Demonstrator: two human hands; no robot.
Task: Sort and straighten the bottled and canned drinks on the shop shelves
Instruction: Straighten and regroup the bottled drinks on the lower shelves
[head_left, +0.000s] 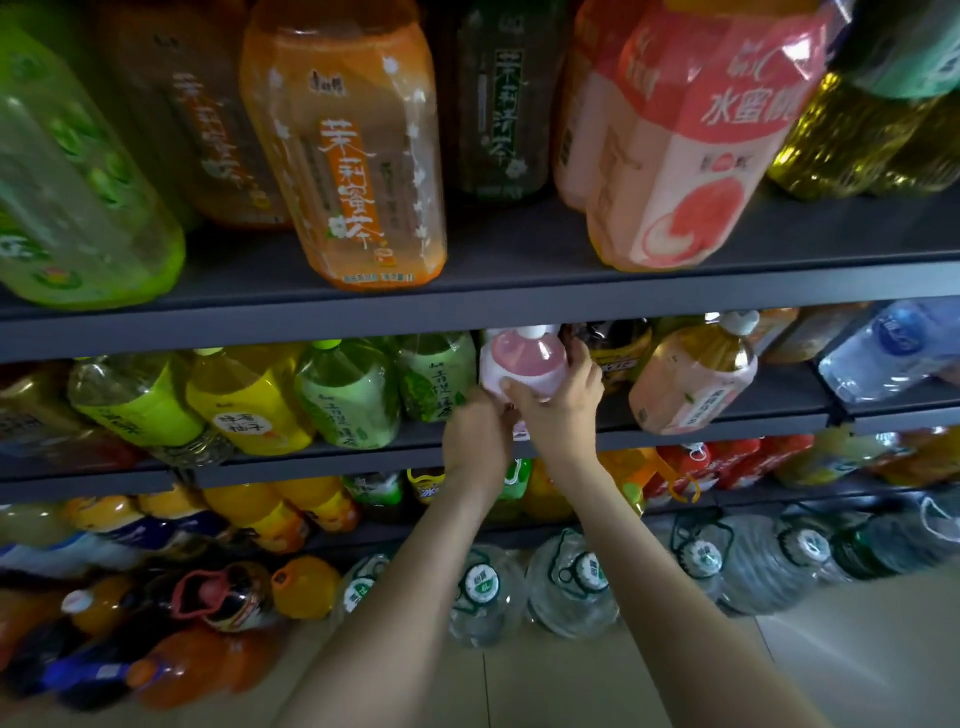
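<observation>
A pink bottle with a white cap (522, 358) stands at the front of the middle shelf (727, 434). My right hand (558, 405) grips its body from the front and right, fingers curled round it. My left hand (475, 434) holds its lower left side; most of the bottle's base is hidden behind both hands. Green tea bottles (353, 395) stand to its left. A peach-coloured bottle (693, 382) stands to its right, and a dark bottle (621, 348) sits behind.
The top shelf carries large orange (343, 156), green (78, 182) and pink peach (691, 135) bottles. Water bottles (893, 348) lie at the right. Lower shelves hold orange and red drinks (727, 462). Big water jugs (571, 582) stand on the tiled floor.
</observation>
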